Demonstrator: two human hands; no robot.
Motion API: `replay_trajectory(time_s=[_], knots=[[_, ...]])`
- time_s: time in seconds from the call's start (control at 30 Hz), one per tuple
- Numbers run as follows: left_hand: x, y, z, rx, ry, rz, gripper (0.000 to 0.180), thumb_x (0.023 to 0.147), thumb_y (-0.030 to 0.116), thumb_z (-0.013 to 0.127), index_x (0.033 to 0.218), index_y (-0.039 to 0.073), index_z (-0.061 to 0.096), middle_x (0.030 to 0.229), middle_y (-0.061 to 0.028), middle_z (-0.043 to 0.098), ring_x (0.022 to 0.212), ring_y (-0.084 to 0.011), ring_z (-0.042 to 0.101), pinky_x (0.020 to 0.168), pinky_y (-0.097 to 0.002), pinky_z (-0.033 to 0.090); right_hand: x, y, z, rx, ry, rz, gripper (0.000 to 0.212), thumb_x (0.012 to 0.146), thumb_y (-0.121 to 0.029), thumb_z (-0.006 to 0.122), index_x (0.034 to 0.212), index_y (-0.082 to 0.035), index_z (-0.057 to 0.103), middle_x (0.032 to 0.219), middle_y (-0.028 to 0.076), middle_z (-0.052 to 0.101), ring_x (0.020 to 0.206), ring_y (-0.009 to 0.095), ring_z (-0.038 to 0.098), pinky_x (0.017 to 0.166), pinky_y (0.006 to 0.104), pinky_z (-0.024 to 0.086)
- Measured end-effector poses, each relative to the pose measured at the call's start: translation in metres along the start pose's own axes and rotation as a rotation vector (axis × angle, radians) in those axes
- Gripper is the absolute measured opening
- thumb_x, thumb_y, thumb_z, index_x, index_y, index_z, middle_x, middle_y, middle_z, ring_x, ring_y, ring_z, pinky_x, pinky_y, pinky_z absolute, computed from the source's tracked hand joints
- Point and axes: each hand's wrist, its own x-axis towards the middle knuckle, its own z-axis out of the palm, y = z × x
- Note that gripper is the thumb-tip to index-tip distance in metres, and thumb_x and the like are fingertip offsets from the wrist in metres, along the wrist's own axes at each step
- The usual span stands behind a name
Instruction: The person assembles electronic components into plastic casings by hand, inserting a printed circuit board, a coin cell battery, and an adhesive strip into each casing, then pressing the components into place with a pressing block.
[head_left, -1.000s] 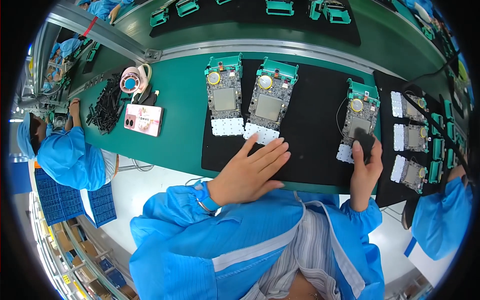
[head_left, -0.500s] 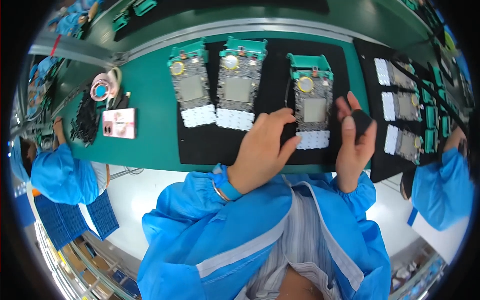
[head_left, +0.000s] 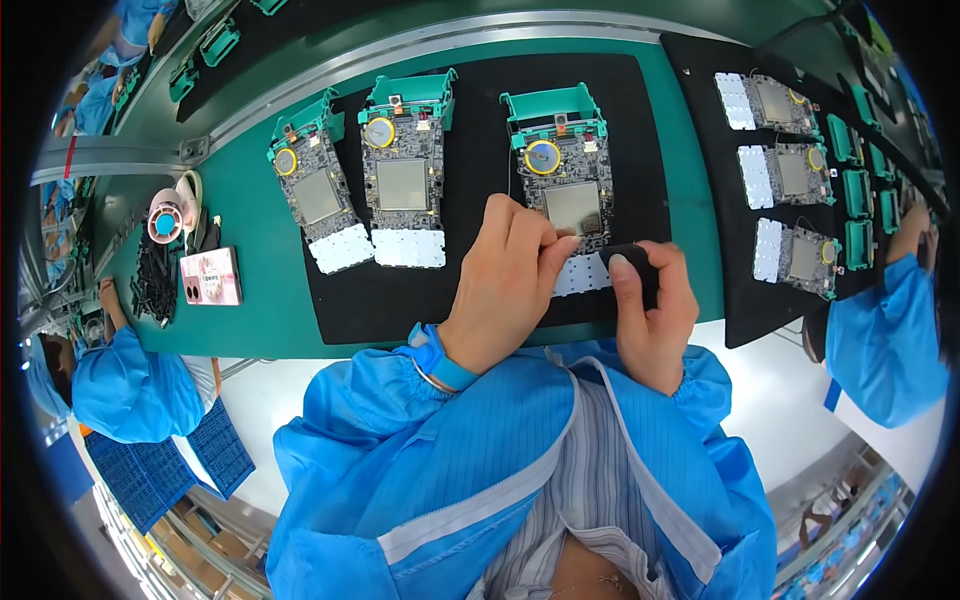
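Note:
In front of me lies a circuit board [head_left: 573, 205] with a green plastic frame [head_left: 552, 102] at its far end, a round yellow-rimmed cell, a grey square plate and a white keypad strip [head_left: 582, 277] at its near end. My left hand [head_left: 508, 272] is closed at the board's near left side, thumb and forefinger pinched over it; what they hold is hidden. A thin wire [head_left: 511, 175] runs down the board's left edge toward these fingers. My right hand [head_left: 655, 312] grips a soft-looking black piece [head_left: 638, 262] by the strip's right end; its exact kind is unclear.
Two similar boards [head_left: 408, 185] lie to the left on the black mat [head_left: 480, 130]. Further left are a pink phone [head_left: 212, 277], a small fan [head_left: 166, 216] and black cables [head_left: 155, 280]. More boards [head_left: 790, 172] and green frames occupy the right mat. People in blue sit at both sides.
My right hand has brought the black piece leftward to the board's near end. My left fingers have closed into a pinch over the board. The whole view has shifted a little.

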Motion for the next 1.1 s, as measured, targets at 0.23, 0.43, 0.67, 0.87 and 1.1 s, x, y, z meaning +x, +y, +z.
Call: replay_trajectory(time_s=[0.23,0.43,0.67,0.87,1.1], knots=[[0.001,0.000,0.000,0.029,0.002,0.003,0.018,0.083,0.005,0.066,0.084,0.001,0.050,0.085,-0.0142,0.042,0.067,-0.0308,0.053,0.053,-0.0379,0.046,0.003,0.008,0.021,-0.030,0.108,-0.180,0.025,0.084,-0.004,0.068,0.106,0.001,0.057,0.077,0.014,0.067,0.062,0.020,0.067,0.054,0.0270,0.050],[0.002,-0.001,0.001,-0.014,-0.007,-0.004,0.017,0.083,0.004,0.066,0.084,0.000,0.049,0.084,-0.0150,0.042,0.066,-0.0313,0.052,0.053,-0.0385,0.044,0.004,0.017,0.028,-0.111,0.123,-0.286,0.024,0.081,-0.001,0.070,0.102,0.001,0.059,0.080,0.015,0.068,0.057,0.020,0.066,0.051,0.0267,0.050],[0.001,-0.004,0.001,-0.016,0.001,0.009,0.017,0.082,0.003,0.066,0.084,0.000,0.049,0.084,-0.0151,0.042,0.067,-0.0312,0.051,0.054,-0.0387,0.043,0.005,0.015,0.030,-0.099,0.145,-0.315,0.020,0.081,0.000,0.069,0.100,0.000,0.061,0.081,0.015,0.068,0.056,0.022,0.065,0.050,0.0272,0.049],[-0.003,-0.003,-0.007,-0.301,0.041,-0.144,0.018,0.084,0.001,0.065,0.097,-0.001,0.052,0.103,-0.0140,0.046,0.078,-0.0207,0.058,0.067,-0.0290,0.050,0.001,0.013,0.003,-0.197,0.104,-0.411,0.044,0.075,-0.004,0.073,0.117,-0.001,0.059,0.094,0.017,0.064,0.079,0.029,0.064,0.066,0.0318,0.051],[-0.005,0.020,-0.049,-0.256,-0.027,0.235,0.035,0.072,-0.010,0.054,0.107,-0.003,0.057,0.114,-0.0233,0.055,0.097,-0.0299,0.061,0.083,-0.0337,0.051,-0.002,-0.020,-0.021,-0.165,-0.171,-0.249,0.039,0.081,-0.001,0.066,0.119,0.000,0.059,0.117,0.021,0.056,0.097,0.035,0.063,0.079,0.0352,0.053]])
